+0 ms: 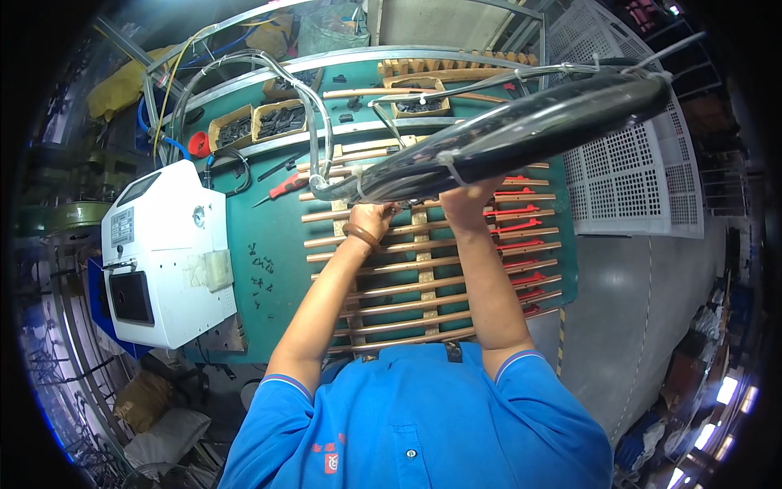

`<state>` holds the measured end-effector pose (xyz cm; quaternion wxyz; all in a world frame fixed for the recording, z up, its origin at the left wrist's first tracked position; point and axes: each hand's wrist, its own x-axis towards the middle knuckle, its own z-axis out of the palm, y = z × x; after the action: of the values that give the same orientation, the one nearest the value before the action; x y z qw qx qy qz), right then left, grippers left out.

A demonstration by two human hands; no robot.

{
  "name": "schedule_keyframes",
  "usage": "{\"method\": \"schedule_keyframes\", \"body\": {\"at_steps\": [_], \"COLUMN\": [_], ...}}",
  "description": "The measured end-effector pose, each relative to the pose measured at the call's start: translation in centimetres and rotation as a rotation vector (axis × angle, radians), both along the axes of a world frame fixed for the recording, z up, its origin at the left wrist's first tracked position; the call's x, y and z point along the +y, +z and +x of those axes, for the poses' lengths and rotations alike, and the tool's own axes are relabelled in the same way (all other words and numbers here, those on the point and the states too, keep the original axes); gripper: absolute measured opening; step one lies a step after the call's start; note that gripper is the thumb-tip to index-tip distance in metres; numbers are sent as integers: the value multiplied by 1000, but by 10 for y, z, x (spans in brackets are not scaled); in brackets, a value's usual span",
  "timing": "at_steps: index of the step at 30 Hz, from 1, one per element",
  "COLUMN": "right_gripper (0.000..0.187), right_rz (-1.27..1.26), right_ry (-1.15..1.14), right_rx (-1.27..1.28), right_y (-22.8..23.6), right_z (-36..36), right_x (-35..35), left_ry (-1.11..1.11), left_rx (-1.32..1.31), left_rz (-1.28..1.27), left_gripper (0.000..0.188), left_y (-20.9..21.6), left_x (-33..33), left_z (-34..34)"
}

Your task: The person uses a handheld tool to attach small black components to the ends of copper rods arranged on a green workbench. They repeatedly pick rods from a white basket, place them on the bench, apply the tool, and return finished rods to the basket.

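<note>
Several copper-coloured rods (383,291) lie side by side in a wooden rack (428,296) on a green work table. My left hand (375,220), with a brown bangle at the wrist, is over the upper rods. Its fingers are pinched together on something too small to make out. My right hand (467,204) is just to the right, above the rods, its fingers hidden behind a thick black cable bundle (521,130) with zip ties that crosses overhead. Red plastic pieces (521,244) sit along the rods' right ends.
To the left stand a white machine (175,253) and a red-handled screwdriver (285,187). Small black parts (262,265) lie scattered on the table. Cardboard boxes (277,120) of black parts stand behind, beside a red cup (199,144). White perforated panels (627,163) lean at the right.
</note>
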<state>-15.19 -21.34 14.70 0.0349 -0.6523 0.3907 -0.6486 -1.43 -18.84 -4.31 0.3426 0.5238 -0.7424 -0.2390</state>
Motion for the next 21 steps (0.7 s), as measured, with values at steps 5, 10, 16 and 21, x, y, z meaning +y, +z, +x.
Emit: {"method": "schedule_keyframes", "body": {"at_steps": [5,10,16,21], "right_gripper": [27,24,20,16], "right_rz": [145,347,402,835], "right_ry": [204,331,360,512], "right_rx": [-319,-535,-517,-1073], "right_y": [-6,-22,-39,-54], "right_z": [7,10,11,6], "right_x": [0,1,-2,1], "left_ry": [8,35,12,-144], "left_rx": [3,-12,102,118], "left_rz": [-75,-150,-47,59], "left_gripper": [16,17,19,22], "left_y": [-6,-11,10,25], "left_x": [-1,-4,1,-4], "left_z": [0,0,-2,5]}}
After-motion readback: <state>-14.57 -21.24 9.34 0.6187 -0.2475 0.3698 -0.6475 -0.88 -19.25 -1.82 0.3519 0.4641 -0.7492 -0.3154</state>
